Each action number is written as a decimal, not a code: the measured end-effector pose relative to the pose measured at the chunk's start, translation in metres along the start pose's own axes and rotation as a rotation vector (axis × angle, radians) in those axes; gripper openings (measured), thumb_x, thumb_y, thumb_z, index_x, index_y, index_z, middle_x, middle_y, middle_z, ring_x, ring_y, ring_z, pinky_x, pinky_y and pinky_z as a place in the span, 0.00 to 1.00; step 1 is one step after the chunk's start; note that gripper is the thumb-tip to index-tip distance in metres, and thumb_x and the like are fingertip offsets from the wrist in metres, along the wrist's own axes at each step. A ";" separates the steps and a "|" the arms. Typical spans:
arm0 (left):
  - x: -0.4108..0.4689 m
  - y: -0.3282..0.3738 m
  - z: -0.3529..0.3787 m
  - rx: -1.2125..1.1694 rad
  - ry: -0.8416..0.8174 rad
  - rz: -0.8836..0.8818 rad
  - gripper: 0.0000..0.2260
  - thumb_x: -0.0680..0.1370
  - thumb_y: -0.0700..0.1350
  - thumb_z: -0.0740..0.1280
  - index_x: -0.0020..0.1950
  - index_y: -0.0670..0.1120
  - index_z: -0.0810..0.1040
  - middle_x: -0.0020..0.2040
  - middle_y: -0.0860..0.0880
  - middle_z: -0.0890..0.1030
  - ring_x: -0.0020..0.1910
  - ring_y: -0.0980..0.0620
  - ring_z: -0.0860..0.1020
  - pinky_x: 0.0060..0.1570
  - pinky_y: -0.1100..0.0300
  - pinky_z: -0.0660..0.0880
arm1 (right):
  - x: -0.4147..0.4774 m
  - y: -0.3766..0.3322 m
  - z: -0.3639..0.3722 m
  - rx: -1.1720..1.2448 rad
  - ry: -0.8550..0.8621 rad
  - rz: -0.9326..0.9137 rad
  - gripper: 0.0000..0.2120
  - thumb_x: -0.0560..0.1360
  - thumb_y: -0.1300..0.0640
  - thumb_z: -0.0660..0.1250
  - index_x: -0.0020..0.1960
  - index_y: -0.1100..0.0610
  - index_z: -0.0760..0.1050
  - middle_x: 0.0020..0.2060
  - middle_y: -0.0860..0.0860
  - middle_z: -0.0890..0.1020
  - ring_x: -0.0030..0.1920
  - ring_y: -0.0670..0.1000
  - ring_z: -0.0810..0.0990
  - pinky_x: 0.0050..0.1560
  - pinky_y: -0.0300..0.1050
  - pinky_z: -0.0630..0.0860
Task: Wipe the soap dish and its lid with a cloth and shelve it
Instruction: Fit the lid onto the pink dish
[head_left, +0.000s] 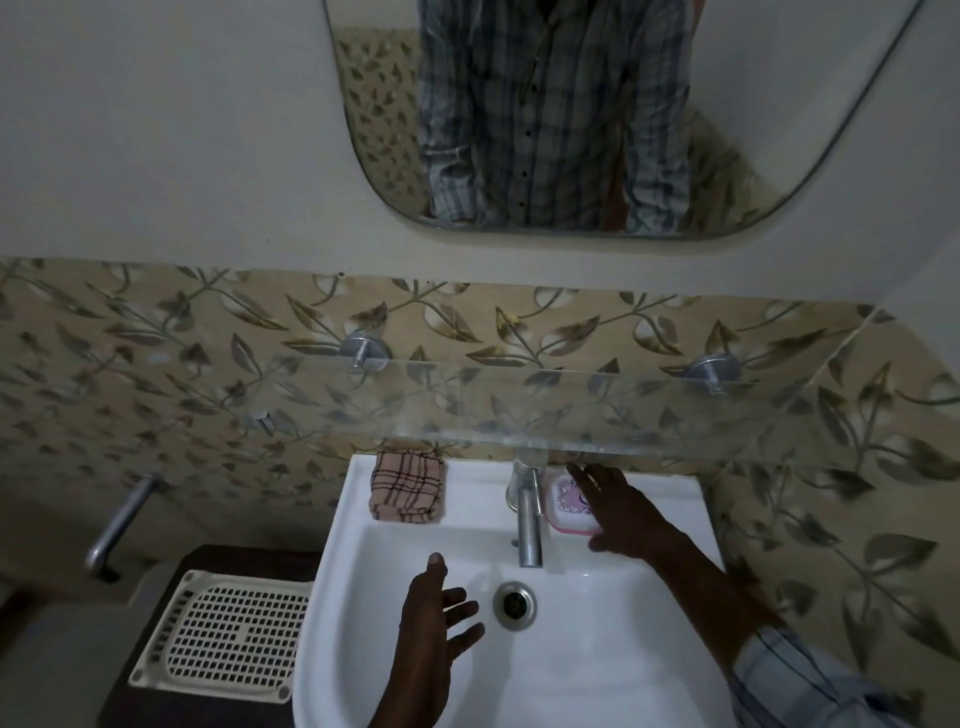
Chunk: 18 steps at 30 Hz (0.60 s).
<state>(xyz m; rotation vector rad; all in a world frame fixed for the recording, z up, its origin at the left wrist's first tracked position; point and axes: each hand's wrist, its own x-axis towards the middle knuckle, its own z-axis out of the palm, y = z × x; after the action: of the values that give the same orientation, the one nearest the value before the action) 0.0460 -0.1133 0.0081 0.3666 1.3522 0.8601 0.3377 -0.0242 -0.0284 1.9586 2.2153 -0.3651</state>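
Note:
A pink and white soap dish with its lid on rests on the back ledge of the white sink, just right of the tap. My right hand hovers open over its right side, fingers spread, partly covering it. A folded checked cloth lies on the ledge's left end. Over the basin, left of the drain, my left hand is open and holds nothing. A glass shelf runs along the wall above the sink.
A chrome tap juts forward over the basin, between the cloth and the dish. The drain sits mid-basin. A cream perforated tray lies on a dark surface to the left. A mirror hangs above.

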 end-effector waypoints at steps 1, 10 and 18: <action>-0.001 0.000 0.000 0.007 -0.002 -0.007 0.18 0.79 0.60 0.63 0.58 0.47 0.75 0.57 0.37 0.77 0.54 0.39 0.81 0.45 0.46 0.82 | -0.001 0.000 0.002 -0.014 0.018 0.002 0.57 0.64 0.50 0.78 0.80 0.50 0.43 0.75 0.55 0.60 0.73 0.57 0.61 0.57 0.51 0.78; -0.024 0.011 0.012 0.189 -0.220 0.056 0.13 0.73 0.46 0.75 0.54 0.41 0.82 0.48 0.41 0.84 0.47 0.43 0.84 0.50 0.48 0.83 | -0.052 -0.007 -0.042 0.421 0.048 0.193 0.57 0.58 0.43 0.79 0.79 0.49 0.51 0.69 0.55 0.67 0.66 0.56 0.68 0.60 0.50 0.74; -0.056 0.039 0.046 0.201 -0.674 0.207 0.35 0.69 0.43 0.80 0.72 0.58 0.69 0.67 0.48 0.78 0.63 0.45 0.80 0.61 0.43 0.77 | -0.134 -0.077 -0.123 0.678 0.051 -0.037 0.45 0.52 0.37 0.81 0.61 0.23 0.58 0.55 0.27 0.74 0.53 0.30 0.74 0.42 0.26 0.73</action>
<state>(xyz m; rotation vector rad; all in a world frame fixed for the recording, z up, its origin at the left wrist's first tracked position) 0.0775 -0.1172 0.0838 0.8793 0.7763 0.6779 0.2837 -0.1252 0.1322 2.2287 2.3606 -1.2176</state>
